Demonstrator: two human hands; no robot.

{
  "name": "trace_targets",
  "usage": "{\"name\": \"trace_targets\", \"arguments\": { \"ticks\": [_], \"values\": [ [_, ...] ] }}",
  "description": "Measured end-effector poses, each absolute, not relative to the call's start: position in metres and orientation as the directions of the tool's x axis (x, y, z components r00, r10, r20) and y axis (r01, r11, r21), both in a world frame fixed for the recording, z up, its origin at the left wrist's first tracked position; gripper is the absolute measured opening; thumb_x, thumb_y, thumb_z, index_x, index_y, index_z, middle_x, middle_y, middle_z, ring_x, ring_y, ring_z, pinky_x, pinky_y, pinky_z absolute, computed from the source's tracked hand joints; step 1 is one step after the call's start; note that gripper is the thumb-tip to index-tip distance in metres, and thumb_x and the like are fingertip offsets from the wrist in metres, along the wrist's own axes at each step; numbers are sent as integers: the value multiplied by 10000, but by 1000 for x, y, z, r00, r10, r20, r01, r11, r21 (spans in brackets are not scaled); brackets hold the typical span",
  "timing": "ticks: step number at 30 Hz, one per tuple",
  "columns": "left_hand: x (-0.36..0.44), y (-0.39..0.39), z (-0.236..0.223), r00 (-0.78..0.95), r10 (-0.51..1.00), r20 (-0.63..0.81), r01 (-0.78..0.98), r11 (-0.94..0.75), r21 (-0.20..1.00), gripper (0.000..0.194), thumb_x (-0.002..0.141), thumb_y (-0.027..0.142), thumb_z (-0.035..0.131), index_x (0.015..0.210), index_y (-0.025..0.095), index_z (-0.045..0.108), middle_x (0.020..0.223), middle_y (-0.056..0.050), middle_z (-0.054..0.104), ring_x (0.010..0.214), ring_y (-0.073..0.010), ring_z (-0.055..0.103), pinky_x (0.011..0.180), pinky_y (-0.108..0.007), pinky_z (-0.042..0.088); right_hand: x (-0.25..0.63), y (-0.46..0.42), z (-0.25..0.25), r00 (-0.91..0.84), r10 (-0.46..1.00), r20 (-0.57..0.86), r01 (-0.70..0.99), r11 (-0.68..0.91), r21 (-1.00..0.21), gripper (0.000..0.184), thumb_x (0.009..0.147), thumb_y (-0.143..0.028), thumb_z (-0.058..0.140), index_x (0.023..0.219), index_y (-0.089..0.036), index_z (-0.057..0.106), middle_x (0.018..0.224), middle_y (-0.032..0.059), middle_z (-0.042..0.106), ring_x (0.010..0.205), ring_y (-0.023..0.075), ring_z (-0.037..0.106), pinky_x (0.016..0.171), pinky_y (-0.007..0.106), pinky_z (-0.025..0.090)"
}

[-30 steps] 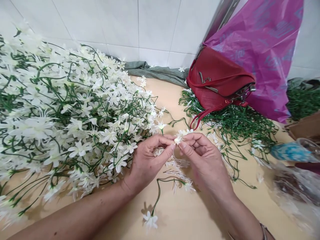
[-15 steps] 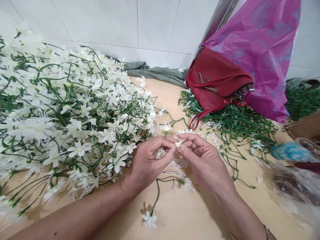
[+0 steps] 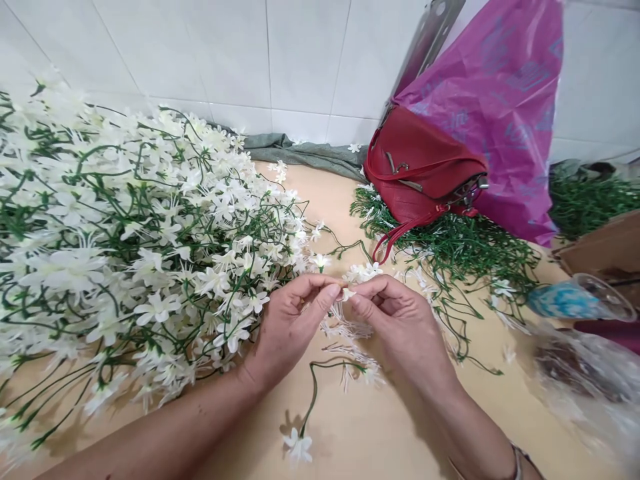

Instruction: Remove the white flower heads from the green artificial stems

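My left hand [image 3: 295, 327] and my right hand [image 3: 405, 327] meet fingertip to fingertip over the table, both pinching a small white artificial flower [image 3: 347, 294]. Most of it is hidden by my fingers. Beneath them lie loose white stamens [image 3: 350, 325]. Closer to me rests a green stem [image 3: 314, 393] with a white bloom [image 3: 298, 445] at its lower end and more white strands at the other. Just beyond my fingers are some white blossoms [image 3: 363, 272].
A big heap of white artificial flowers [image 3: 160, 253] fills the left. Toward the back right, a red handbag [image 3: 420, 167] sits on green stems [image 3: 480, 247], against a purple plastic bag [image 3: 520, 133]. A blue-and-white cup [image 3: 565, 300] and clear plastic bag [image 3: 590, 387] lie at right.
My hands have drawn slightly left, and the fingertips are pressed closer around the small white flower. The upright bloom by my left hand now shows lower. The view has shifted a little.
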State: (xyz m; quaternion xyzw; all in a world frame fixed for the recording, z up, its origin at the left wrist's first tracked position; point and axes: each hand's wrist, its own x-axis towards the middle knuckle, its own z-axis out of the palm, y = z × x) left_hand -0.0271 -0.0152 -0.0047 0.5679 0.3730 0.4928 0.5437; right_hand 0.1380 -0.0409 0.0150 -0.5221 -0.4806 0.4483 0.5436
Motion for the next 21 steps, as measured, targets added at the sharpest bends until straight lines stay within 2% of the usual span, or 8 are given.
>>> {"name": "trace_targets", "arguments": {
  "ticks": [3,7,12,17,21],
  "values": [
    [-27,-12,-8,251,959,133,-122,-105,987,109,940,285,722,952,185,762,880,-10,761,830,-137,670,788,-240,525,135,-39,11,133,991,23,-7,24,-1000,161,786,-319,863,759,-209,749,667,-11,698,630,124,589,613,249,467],
    [-28,-8,-10,301,944,134,-174,-84,981,95,936,273,715,938,185,752,865,-5,751,816,-134,668,784,-244,526,136,-36,4,104,993,-50,-84,-42,-996,221,782,-361,883,760,-199,734,650,-16,682,602,105,570,579,225,442],
    [-30,-5,-10,365,923,123,-133,-80,988,99,952,272,689,922,187,729,849,1,699,787,-126,610,754,-244,484,142,-32,8,111,989,-100,-233,-72,-970,297,662,-321,963,802,-221,721,669,-35,696,612,108,624,616,223,512],
    [-30,-7,-9,299,943,147,-118,-116,986,98,967,268,671,919,191,706,854,2,669,809,-132,583,767,-252,462,143,-35,15,158,987,-20,-94,-5,-996,214,713,-286,928,804,-210,749,688,-19,699,609,95,589,583,199,492],
    [-28,-9,-8,329,935,131,-117,-98,988,103,947,281,701,923,184,725,858,-10,683,815,-143,590,779,-265,469,136,-38,12,196,978,68,-53,80,-995,198,773,-262,883,764,-218,690,748,-18,704,666,104,609,625,203,517]
  ]
}}
